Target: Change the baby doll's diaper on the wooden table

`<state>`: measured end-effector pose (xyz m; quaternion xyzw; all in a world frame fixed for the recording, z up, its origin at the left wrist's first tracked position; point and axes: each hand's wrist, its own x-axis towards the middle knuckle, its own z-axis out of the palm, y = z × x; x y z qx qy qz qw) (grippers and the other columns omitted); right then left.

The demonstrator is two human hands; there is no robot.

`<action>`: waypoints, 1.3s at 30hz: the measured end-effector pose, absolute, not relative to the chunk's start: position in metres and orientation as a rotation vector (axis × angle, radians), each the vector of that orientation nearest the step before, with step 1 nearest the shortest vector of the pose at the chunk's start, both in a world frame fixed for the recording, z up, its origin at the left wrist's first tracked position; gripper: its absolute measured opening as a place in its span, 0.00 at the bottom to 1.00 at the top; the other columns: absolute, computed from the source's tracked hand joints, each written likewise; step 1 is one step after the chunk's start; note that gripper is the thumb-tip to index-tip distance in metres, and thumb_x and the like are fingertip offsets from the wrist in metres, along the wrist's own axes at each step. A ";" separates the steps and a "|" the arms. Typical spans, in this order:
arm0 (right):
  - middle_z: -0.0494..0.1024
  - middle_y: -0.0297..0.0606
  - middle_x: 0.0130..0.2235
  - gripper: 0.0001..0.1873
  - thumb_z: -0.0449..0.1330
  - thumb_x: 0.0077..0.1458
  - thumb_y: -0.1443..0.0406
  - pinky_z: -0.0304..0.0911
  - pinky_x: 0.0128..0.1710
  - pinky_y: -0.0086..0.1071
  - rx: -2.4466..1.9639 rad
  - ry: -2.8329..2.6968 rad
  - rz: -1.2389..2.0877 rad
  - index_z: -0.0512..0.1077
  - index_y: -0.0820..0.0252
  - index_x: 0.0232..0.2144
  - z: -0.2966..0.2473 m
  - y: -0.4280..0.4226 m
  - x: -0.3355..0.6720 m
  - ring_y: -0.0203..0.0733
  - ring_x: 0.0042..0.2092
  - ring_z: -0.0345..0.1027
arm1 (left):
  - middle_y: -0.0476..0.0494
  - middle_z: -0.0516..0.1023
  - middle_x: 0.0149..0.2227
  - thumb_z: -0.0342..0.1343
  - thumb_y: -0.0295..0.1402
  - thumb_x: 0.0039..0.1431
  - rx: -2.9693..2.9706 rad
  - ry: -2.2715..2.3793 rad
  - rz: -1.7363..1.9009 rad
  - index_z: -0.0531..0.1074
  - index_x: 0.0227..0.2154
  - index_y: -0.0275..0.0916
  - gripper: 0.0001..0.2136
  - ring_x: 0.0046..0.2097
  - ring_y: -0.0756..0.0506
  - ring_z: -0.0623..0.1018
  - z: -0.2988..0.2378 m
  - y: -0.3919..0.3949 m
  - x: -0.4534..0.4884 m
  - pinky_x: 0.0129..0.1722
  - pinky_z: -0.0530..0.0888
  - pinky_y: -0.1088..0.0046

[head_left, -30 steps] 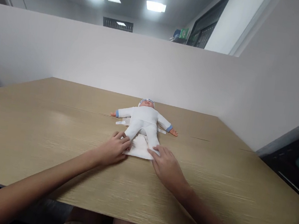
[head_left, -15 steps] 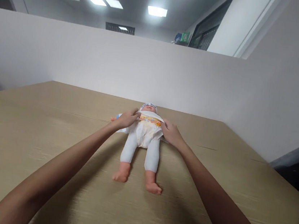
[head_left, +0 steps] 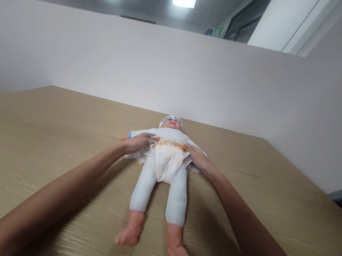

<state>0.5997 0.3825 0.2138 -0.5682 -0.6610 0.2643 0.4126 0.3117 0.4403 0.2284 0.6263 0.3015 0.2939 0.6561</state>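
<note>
A baby doll (head_left: 171, 124) lies on its back in white clothes, its bare feet toward me. Around its hips is a white diaper (head_left: 167, 160) with an orange printed waistband lying across the belly. My left hand (head_left: 141, 141) grips the waistband's left corner with its fingertips. At the opposite corner, my right hand (head_left: 198, 156) has its fingers closed on the edge, its thumb mostly hidden. White side flaps of the diaper spread out under both hands. The doll's headband carries blue lettering, and its left-side sleeve ends in a blue cuff.
The doll rests on a wide wood-coloured table (head_left: 81, 121). Behind the table's far edge stands a white partition wall (head_left: 119, 63). Dark seams run across the tabletop on both sides. Past the partition are ceiling lights and a dark window.
The view has tilted down and come closer to the doll. Both hands have moved down toward its hips, and the diaper's front, with its waistband, now lies lower, showing more of the white top.
</note>
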 end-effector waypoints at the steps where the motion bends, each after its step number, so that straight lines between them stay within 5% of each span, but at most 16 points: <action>1: 0.89 0.41 0.43 0.23 0.60 0.65 0.45 0.77 0.52 0.47 -1.428 -1.654 0.693 0.84 0.54 0.43 0.215 0.374 0.597 0.55 0.49 0.81 | 0.40 0.81 0.40 0.72 0.50 0.51 1.405 0.665 0.650 0.77 0.39 0.37 0.22 0.45 0.42 0.79 0.228 0.433 0.308 0.46 0.74 0.67; 11: 0.88 0.40 0.48 0.25 0.73 0.54 0.46 0.77 0.46 0.43 -1.454 -1.610 1.081 0.82 0.54 0.47 0.251 0.277 0.588 0.55 0.48 0.81 | 0.42 0.81 0.43 0.73 0.47 0.59 1.312 0.652 0.595 0.80 0.49 0.40 0.21 0.41 0.46 0.80 0.230 0.365 0.270 0.42 0.76 0.70; 14: 0.87 0.40 0.44 0.30 0.75 0.51 0.45 0.75 0.39 0.39 -1.429 -1.547 1.079 0.79 0.55 0.49 0.252 0.271 0.595 0.49 0.41 0.80 | 0.42 0.83 0.47 0.73 0.48 0.57 1.332 0.775 0.672 0.79 0.53 0.42 0.24 0.44 0.44 0.81 0.237 0.365 0.267 0.47 0.76 0.67; 17: 0.82 0.35 0.34 0.29 0.71 0.53 0.43 0.69 0.32 0.36 -1.469 -1.549 0.943 0.76 0.56 0.45 0.239 0.261 0.606 0.43 0.32 0.74 | 0.39 0.81 0.58 0.65 0.54 0.63 1.428 0.876 0.738 0.79 0.52 0.42 0.23 0.55 0.40 0.80 0.256 0.363 0.265 0.56 0.74 0.62; 22: 0.81 0.38 0.36 0.17 0.62 0.63 0.48 0.69 0.39 0.41 -1.700 -1.783 0.347 0.76 0.53 0.41 0.207 0.228 0.623 0.48 0.38 0.75 | 0.42 0.79 0.61 0.50 0.57 0.73 1.820 0.986 0.791 0.78 0.53 0.44 0.24 0.61 0.37 0.76 0.295 0.336 0.282 0.61 0.71 0.58; 28: 0.76 0.34 0.29 0.17 0.59 0.62 0.46 0.62 0.36 0.39 -1.912 -1.772 0.152 0.70 0.51 0.35 0.190 0.219 0.620 0.48 0.35 0.73 | 0.41 0.81 0.56 0.51 0.47 0.77 2.529 0.628 0.749 0.78 0.50 0.43 0.17 0.61 0.37 0.75 0.293 0.313 0.346 0.65 0.67 0.54; 39: 0.67 0.29 0.24 0.24 0.59 0.59 0.41 0.52 0.31 0.34 -1.991 -1.592 0.431 0.65 0.52 0.27 0.195 0.219 0.615 0.42 0.28 0.62 | 0.43 0.80 0.58 0.61 0.55 0.66 2.828 0.727 0.662 0.80 0.54 0.45 0.23 0.61 0.31 0.71 0.262 0.317 0.370 0.61 0.65 0.45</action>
